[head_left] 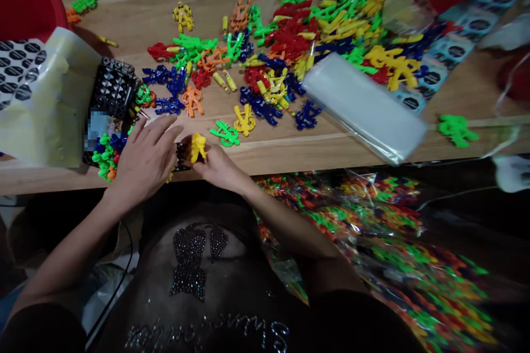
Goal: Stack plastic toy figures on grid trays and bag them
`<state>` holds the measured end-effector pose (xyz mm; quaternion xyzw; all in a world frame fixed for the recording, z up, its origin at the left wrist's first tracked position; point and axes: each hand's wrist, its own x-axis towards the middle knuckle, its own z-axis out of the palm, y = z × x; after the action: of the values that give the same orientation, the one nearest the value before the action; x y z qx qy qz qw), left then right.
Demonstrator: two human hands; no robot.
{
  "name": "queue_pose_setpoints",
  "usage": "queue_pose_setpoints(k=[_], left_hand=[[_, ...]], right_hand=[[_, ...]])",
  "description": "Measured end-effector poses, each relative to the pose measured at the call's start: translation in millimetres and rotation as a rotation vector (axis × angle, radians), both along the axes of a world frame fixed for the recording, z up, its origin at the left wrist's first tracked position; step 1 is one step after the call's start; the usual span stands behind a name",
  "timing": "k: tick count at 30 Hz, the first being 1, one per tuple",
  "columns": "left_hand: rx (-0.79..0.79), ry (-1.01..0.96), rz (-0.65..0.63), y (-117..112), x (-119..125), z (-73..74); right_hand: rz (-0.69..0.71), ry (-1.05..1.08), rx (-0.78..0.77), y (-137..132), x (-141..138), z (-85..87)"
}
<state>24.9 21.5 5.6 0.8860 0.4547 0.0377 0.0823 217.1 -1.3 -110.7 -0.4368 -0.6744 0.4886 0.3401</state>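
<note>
My right hand (pixel 218 169) pinches a small yellow plastic toy figure (pixel 197 146) at the near edge of the wooden table (pixel 290 146). My left hand (pixel 144 157) lies just left of it, fingers stretched out flat over the table edge, touching a small dark object (pixel 181 156) between the two hands. Beside the left hand sits a cluster of green, blue and orange figures (pixel 105 155). A green figure (pixel 225 133) and a yellow figure (pixel 244 119) lie just beyond my right hand.
Many loose coloured figures (pixel 298 38) cover the table's middle and far right. A stack of clear plastic bags (pixel 364 107) lies at right. A black studded case (pixel 112 87), yellowish sheets (pixel 45 105) and a red bowl (pixel 25 0) sit at left. Bagged figures (pixel 393 248) fill the space below the table.
</note>
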Motion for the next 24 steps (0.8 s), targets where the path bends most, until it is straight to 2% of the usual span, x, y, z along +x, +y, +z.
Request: queue_pose_setpoints(k=[3, 6, 10, 14, 17, 19, 22, 24], left_hand=[[-0.003, 0.01, -0.002, -1.2, -0.5, 0.8], [0.028, -0.01, -0.004, -2.9, -0.8, 1.7], [0.035, -0.045, -0.078, -3.3, -2.9, -0.1], [0.0, 0.002, -0.16, -1.3, -4.5, -1.6], [-0.009, 0.061, -0.157, -1.0, -2.8, -0.4], [0.001, 0.06, -0.131, -1.5, -1.1, -0.5], [0.038, 0.048, -0.136, -1.6, -0.1, -3.6], [0.07, 0.048, -0.168, -0.2, -1.3, -6.4]], right_hand=[[-0.012, -0.089, -0.02, -14.5, -13.5, -8.6], [-0.039, -0.217, 0.082, -21.5, -23.8, -13.0], [-0.016, -0.369, 0.175, -32.1, -37.7, -9.7], [0.035, -0.367, 0.183, -28.0, -41.6, -2.8], [0.171, -0.265, 0.208, -2.1, -16.2, 5.5], [0.141, -0.274, 0.222, 23.8, 17.6, 12.1], [-0.235, -0.424, 0.246, 67.6, 79.3, 17.3], [-0.425, -0.54, 0.227, 94.3, 113.9, 14.9]])
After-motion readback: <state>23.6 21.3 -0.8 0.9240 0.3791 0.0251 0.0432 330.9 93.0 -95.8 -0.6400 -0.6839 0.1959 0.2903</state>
